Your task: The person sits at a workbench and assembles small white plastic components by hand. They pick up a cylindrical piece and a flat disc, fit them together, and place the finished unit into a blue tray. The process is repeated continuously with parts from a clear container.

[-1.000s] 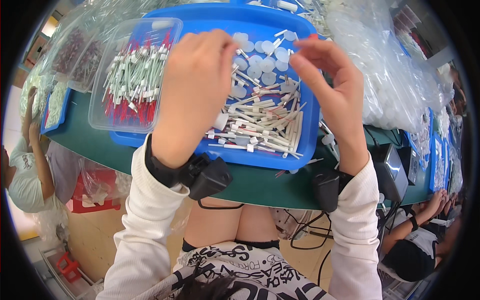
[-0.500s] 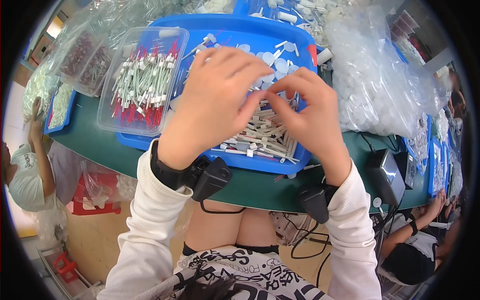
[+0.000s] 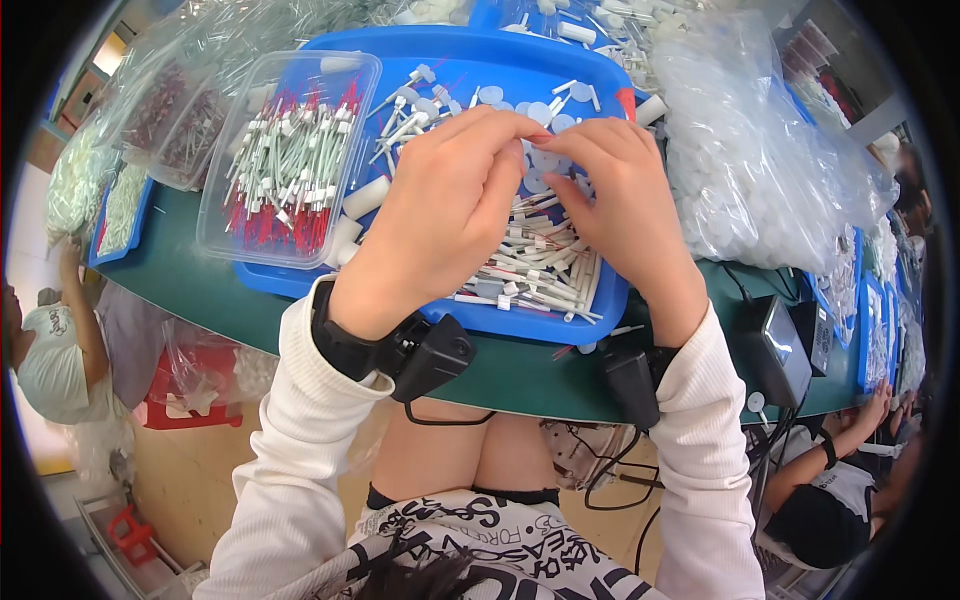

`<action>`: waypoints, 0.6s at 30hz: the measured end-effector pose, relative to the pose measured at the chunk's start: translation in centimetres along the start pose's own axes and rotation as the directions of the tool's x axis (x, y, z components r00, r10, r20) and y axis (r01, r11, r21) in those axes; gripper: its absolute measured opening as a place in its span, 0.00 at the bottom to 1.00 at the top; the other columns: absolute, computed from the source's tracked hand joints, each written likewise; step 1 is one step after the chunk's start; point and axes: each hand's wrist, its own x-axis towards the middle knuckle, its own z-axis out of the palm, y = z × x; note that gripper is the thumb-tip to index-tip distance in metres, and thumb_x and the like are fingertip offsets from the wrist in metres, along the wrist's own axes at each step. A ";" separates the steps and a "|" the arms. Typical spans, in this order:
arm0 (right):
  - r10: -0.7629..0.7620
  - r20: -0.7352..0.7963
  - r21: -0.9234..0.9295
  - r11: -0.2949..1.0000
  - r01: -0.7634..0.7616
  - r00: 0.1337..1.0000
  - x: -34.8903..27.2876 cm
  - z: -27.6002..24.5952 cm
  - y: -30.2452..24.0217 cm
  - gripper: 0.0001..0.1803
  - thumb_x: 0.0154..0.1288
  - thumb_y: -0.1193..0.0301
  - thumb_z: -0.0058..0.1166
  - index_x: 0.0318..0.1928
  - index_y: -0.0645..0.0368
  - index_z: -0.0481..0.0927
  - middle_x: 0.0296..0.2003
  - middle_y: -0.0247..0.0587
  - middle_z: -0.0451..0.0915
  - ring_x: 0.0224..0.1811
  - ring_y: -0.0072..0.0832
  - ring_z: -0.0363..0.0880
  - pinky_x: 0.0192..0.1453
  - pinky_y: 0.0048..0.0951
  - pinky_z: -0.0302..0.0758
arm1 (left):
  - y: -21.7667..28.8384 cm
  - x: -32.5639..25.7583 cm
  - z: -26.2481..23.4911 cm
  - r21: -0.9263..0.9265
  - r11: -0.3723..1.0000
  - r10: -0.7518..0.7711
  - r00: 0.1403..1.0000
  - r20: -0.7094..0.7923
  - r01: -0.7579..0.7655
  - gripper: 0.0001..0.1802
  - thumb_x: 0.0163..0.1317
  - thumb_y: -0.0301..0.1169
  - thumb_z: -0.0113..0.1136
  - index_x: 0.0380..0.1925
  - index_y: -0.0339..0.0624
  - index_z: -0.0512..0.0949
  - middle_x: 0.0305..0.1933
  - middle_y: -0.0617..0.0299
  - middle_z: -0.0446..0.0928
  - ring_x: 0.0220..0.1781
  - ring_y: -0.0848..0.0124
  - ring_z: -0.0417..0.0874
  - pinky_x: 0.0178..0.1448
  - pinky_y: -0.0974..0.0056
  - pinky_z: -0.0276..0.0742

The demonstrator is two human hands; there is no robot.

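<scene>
Over the blue tray, the fingertips of my left hand and my right hand meet. Both hands are closed in a pinch, and what lies between the fingers is too small and hidden to make out. Below the fingers, a heap of thin white tube pieces with small white connectors fills the tray's near part. Translucent round discs lie behind the fingertips. To the left, a transparent plastic box rests partly on the tray, holding white-tubed pieces with red wires.
A large plastic bag of translucent white pieces stands on the right. A small black-and-silver device with cables sits at the table's right edge. More plastic boxes lie at far left. Other people sit at both sides.
Both hands have shifted slightly, with the left fingers more curled and the fingertips meeting a little higher. More of the discs and tubes behind my left hand shows.
</scene>
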 end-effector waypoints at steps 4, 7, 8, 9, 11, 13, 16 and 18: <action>0.129 -0.048 0.042 0.991 -0.127 0.990 -0.1 -0.9 -0.5 0.14 0.51 0.77 0.60 0.41 0.55 0.80 0.36 0.38 0.82 0.46 0.33 0.79 0.57 0.34 0.68 | 0.6 0.2 -0.4 -0.005 0.998 -0.065 0.997 0.043 0.065 0.10 0.66 0.24 0.47 0.41 0.36 0.78 0.28 0.59 0.80 0.22 0.78 0.69 0.28 0.73 0.65; 0.398 -0.052 0.441 0.832 -0.337 0.916 0.1 -1.3 -1.3 0.12 0.57 0.75 0.59 0.43 0.57 0.80 0.37 0.37 0.82 0.43 0.27 0.81 0.52 0.27 0.71 | 0.9 0.0 -0.4 -0.030 0.991 -0.131 0.991 0.026 0.132 0.07 0.66 0.25 0.49 0.40 0.37 0.75 0.28 0.60 0.82 0.18 0.82 0.64 0.25 0.75 0.61; 0.424 -0.004 0.607 0.721 -0.335 0.905 0.1 -1.4 -1.2 0.11 0.59 0.74 0.58 0.44 0.59 0.79 0.37 0.37 0.83 0.43 0.26 0.81 0.51 0.26 0.71 | 0.9 -0.1 -0.4 -0.046 0.988 -0.145 0.989 0.007 0.146 0.06 0.66 0.25 0.50 0.39 0.37 0.75 0.28 0.61 0.82 0.17 0.83 0.62 0.24 0.76 0.60; 0.440 0.048 0.749 0.578 -0.324 0.897 0.2 -1.5 -1.1 0.11 0.62 0.73 0.57 0.45 0.60 0.79 0.38 0.37 0.83 0.44 0.25 0.81 0.51 0.25 0.72 | 0.9 0.0 -0.3 -0.068 0.985 -0.157 0.988 0.010 0.157 0.05 0.66 0.25 0.50 0.39 0.37 0.74 0.28 0.61 0.82 0.18 0.83 0.63 0.24 0.76 0.60; 0.445 0.122 0.886 0.353 -0.299 0.887 0.2 -1.4 -0.9 0.12 0.65 0.71 0.54 0.47 0.62 0.78 0.40 0.38 0.83 0.45 0.24 0.80 0.51 0.24 0.72 | 0.8 0.0 -0.2 -0.114 0.977 -0.180 0.983 0.021 0.181 0.04 0.66 0.25 0.51 0.39 0.38 0.72 0.28 0.63 0.82 0.20 0.84 0.65 0.25 0.77 0.60; 0.433 0.162 0.933 0.226 -0.281 0.887 0.3 -1.2 -1.1 0.14 0.68 0.70 0.51 0.50 0.64 0.76 0.41 0.39 0.82 0.46 0.24 0.79 0.53 0.26 0.72 | 0.9 0.1 -0.2 -0.195 0.960 -0.199 0.980 0.017 0.198 0.04 0.66 0.25 0.51 0.39 0.37 0.72 0.29 0.63 0.82 0.23 0.84 0.69 0.27 0.77 0.63; 0.386 0.228 0.929 0.190 -0.319 0.894 0.2 -1.1 -1.4 0.15 0.69 0.70 0.49 0.53 0.64 0.74 0.42 0.41 0.82 0.47 0.23 0.78 0.54 0.26 0.72 | 0.6 0.0 -0.1 -0.257 0.947 -0.202 0.979 -0.012 0.192 0.04 0.66 0.24 0.52 0.39 0.36 0.73 0.31 0.63 0.80 0.29 0.83 0.74 0.32 0.77 0.67; 0.364 0.244 0.929 0.178 -0.324 0.899 0.2 -1.1 -1.6 0.16 0.70 0.70 0.48 0.54 0.64 0.73 0.42 0.41 0.82 0.48 0.22 0.77 0.55 0.26 0.71 | 0.5 -0.1 -0.1 -0.225 0.956 -0.197 0.980 -0.011 0.190 0.04 0.65 0.23 0.52 0.39 0.35 0.73 0.32 0.63 0.79 0.32 0.82 0.76 0.35 0.77 0.69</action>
